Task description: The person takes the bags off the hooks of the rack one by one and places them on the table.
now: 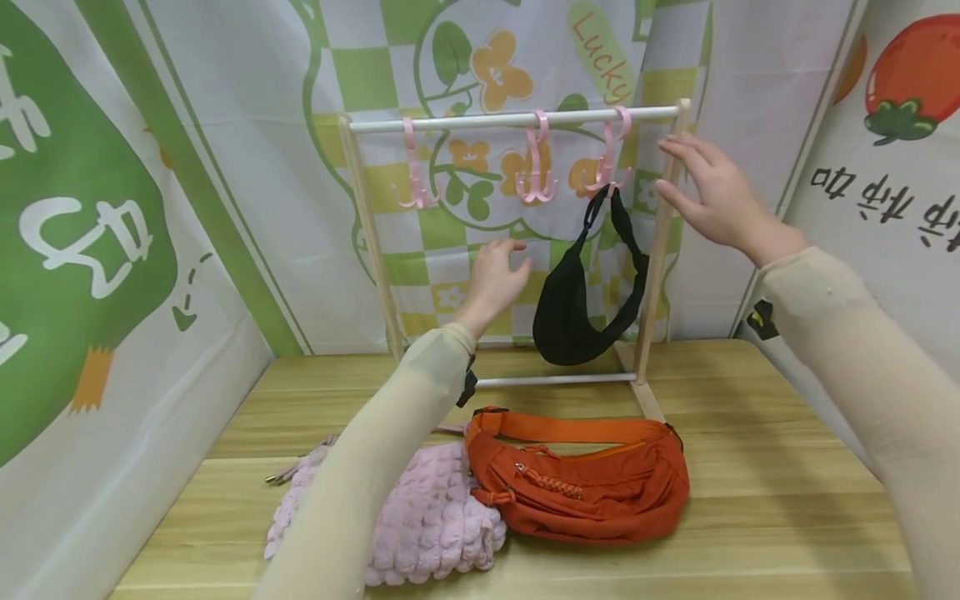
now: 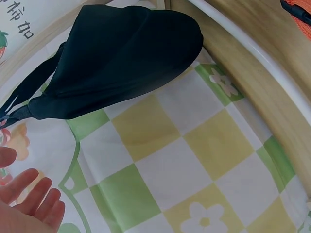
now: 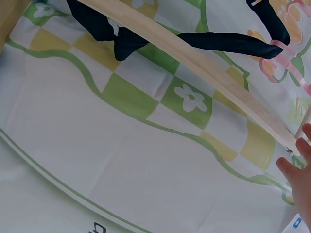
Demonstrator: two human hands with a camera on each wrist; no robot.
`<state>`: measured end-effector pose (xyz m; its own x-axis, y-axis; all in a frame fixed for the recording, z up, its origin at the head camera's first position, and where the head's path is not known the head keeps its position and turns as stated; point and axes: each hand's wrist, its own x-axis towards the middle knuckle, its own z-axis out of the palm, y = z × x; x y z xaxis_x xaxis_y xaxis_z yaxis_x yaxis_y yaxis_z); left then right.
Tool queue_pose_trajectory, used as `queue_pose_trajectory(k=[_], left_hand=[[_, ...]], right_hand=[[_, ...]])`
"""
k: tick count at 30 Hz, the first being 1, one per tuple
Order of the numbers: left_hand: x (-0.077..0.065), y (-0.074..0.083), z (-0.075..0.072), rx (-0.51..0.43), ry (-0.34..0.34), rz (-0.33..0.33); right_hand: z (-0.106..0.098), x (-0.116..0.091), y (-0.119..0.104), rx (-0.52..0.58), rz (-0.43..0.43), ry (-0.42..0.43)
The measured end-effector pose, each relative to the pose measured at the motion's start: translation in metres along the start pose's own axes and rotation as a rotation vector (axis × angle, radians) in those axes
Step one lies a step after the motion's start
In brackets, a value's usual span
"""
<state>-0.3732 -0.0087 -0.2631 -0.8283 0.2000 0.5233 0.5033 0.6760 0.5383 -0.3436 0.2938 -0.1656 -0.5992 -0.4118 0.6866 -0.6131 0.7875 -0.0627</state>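
A black shoulder bag (image 1: 570,312) hangs by its strap from the rightmost pink hook (image 1: 609,158) on the rack's white top bar (image 1: 480,122). My left hand (image 1: 495,279) is raised to the left of the bag, fingers loosely bent, holding nothing. In the left wrist view the bag (image 2: 131,58) is apart from that hand (image 2: 31,206). Beside the top of the rack's right wooden post (image 1: 656,250) is my right hand (image 1: 712,187), its fingers spread and nothing held. Whether its fingertips touch the post I cannot tell.
An orange-red waist bag (image 1: 600,492) lies on the wooden table (image 1: 772,467) in front of the rack. Left of it lies a pink quilted bag (image 1: 435,517), partly behind my left arm. Two more pink hooks, one at left (image 1: 412,167) and one in the middle (image 1: 536,162), hang from the bar.
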Motion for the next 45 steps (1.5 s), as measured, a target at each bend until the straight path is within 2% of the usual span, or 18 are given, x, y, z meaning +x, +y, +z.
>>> queue_pose_trajectory(k=[6,14,23,38,45], left_hand=[[0.003,0.002,0.002,0.022,-0.027,0.009],[0.003,0.003,0.006,0.036,-0.057,0.013],[0.003,0.001,0.014,0.052,-0.072,0.057],[0.004,0.004,0.018,0.052,-0.109,0.035],[0.008,0.007,0.020,0.052,-0.148,0.013]], right_hand=[[-0.006,0.010,-0.003,-0.062,0.003,-0.066],[-0.008,0.017,-0.003,-0.109,-0.013,-0.079],[-0.016,0.027,-0.006,-0.127,-0.019,-0.167],[-0.031,0.047,-0.012,-0.156,0.004,-0.310],[-0.033,0.054,-0.013,-0.142,0.027,-0.338]])
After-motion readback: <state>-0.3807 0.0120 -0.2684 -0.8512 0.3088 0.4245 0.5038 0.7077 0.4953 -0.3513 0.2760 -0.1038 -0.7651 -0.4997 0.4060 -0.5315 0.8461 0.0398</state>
